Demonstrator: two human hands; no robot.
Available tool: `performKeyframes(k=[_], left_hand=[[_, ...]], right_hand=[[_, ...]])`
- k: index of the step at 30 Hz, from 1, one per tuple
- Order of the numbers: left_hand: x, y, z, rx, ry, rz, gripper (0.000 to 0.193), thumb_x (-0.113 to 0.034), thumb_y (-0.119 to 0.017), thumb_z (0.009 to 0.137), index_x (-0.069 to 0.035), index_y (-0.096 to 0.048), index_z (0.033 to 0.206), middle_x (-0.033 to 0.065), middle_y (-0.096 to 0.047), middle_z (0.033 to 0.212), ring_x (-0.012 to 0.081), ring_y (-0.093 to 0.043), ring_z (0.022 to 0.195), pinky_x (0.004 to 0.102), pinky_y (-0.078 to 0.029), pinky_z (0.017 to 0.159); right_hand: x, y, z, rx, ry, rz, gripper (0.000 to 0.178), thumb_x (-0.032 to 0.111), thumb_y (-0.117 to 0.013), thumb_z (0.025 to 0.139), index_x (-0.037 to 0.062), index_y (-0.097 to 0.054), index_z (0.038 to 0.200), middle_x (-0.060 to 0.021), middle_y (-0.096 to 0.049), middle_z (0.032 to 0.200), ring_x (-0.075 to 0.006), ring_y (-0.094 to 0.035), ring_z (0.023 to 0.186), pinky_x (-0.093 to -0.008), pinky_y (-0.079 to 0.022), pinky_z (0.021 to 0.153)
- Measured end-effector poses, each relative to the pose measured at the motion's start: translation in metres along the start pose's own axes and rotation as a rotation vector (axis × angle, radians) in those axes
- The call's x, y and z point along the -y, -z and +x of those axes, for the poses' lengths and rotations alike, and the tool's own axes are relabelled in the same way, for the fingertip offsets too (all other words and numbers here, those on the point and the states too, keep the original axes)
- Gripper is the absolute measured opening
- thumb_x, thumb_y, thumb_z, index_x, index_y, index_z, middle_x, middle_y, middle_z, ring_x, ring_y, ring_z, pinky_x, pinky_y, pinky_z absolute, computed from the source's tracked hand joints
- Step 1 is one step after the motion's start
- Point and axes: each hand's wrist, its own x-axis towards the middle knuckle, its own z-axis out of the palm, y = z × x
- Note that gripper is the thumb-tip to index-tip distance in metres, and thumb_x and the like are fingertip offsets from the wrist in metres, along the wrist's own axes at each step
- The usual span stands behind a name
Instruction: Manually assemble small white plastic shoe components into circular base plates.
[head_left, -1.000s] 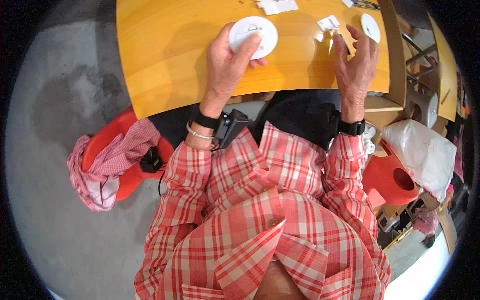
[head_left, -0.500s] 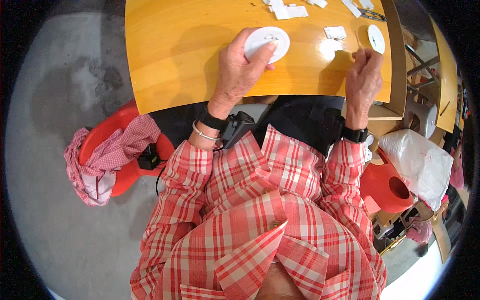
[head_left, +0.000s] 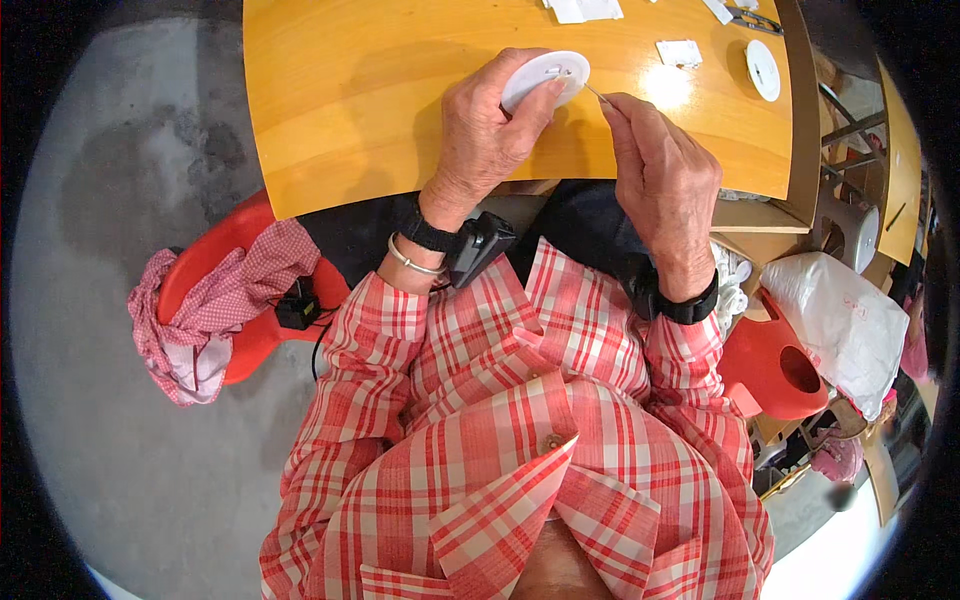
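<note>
Above the table (head_left: 350,100), your left hand (head_left: 487,130) is gripping a disc (head_left: 528,76); your right hand (head_left: 665,170) is now joining in, pinching a stick (head_left: 594,93).

The left hand (head_left: 490,128) grips a white disc (head_left: 525,82) by its edge, thumb across its face, above the wooden surface (head_left: 350,100). The right hand (head_left: 667,180) pinches a thin stick (head_left: 596,94) pointing at the disc; whether they touch is unclear. A second disc (head_left: 763,70) lies on the right, near a small white piece (head_left: 679,53) and a dark tool (head_left: 757,21)
</note>
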Motion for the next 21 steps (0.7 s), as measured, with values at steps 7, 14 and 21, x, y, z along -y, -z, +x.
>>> performKeyframes(k=[7, 14, 21], left_hand=[[-0.001, -0.001, 0.0, -0.01, -0.054, 0.038, 0.024, -0.013, -0.063, 0.086, 0.0, -0.06, 0.105, 0.0096, -0.068, 0.085, 0.0121, -0.066, 0.068, 0.0238, -0.052, 0.06], [-0.002, -0.001, 0.0, -0.005, -0.061, 0.031, 0.024, -0.013, -0.064, 0.085, 0.0, -0.061, 0.104, 0.009, -0.068, 0.085, 0.012, -0.066, 0.068, 0.0239, -0.052, 0.061], [-0.005, -0.003, 0.0, -0.033, -0.015, -0.003, 0.017, -0.012, -0.064, 0.082, -0.004, -0.063, 0.097, 0.0134, -0.068, 0.084, 0.0247, -0.068, 0.074, 0.0305, -0.053, 0.064]], right_hand=[[-0.003, -0.008, 0.001, -0.05, 0.05, -0.02, 0.012, 0.012, -0.063, 0.084, 0.0079, -0.062, 0.096, -0.0105, -0.062, 0.073, -0.0263, -0.062, 0.064, -0.0331, -0.048, 0.055], [-0.004, -0.012, 0.0, -0.06, 0.085, 0.005, 0.016, 0.01, -0.062, 0.082, 0.0095, -0.059, 0.098, -0.0096, -0.058, 0.067, -0.0266, -0.06, 0.059, -0.0354, -0.047, 0.051], [-0.004, -0.014, -0.002, -0.066, 0.073, -0.004, 0.017, 0.01, -0.062, 0.082, 0.0095, -0.059, 0.099, -0.0096, -0.059, 0.068, -0.0265, -0.06, 0.059, -0.0351, -0.047, 0.051]])
